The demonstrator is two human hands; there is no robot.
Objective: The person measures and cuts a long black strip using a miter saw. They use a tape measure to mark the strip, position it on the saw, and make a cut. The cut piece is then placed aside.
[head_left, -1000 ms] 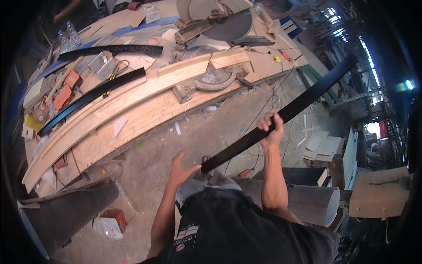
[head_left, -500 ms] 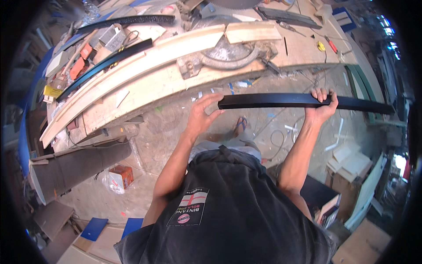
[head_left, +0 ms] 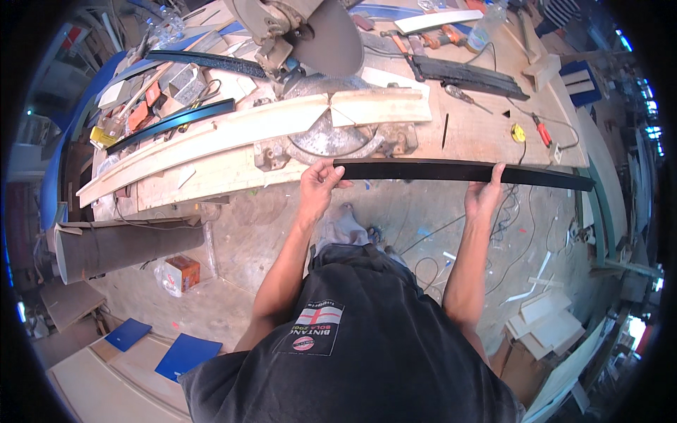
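One long black bar (head_left: 416, 170) is held crosswise ahead of the person's dark shirt (head_left: 395, 338), along the near edge of the wood-topped table (head_left: 479, 144); whether the two touch cannot be told. The left grip (head_left: 319, 181) pinches the bar's left end, thumb on the near face. The right grip (head_left: 484, 196) is closed about the bar right of its middle, thumb pointing upward and the fingers largely hidden; the bar's right end projects beyond it. Past the bar, on the table, stands a mitre saw (head_left: 303, 39) with its metal base (head_left: 338, 144). A long curved wooden piece (head_left: 233, 134) and a shorter wooden piece (head_left: 384, 106) meet over this base. Farther left lies a glossy black strip (head_left: 173, 125); at right, a red-handled tool (head_left: 541, 132) rests near a small yellow object (head_left: 518, 132)
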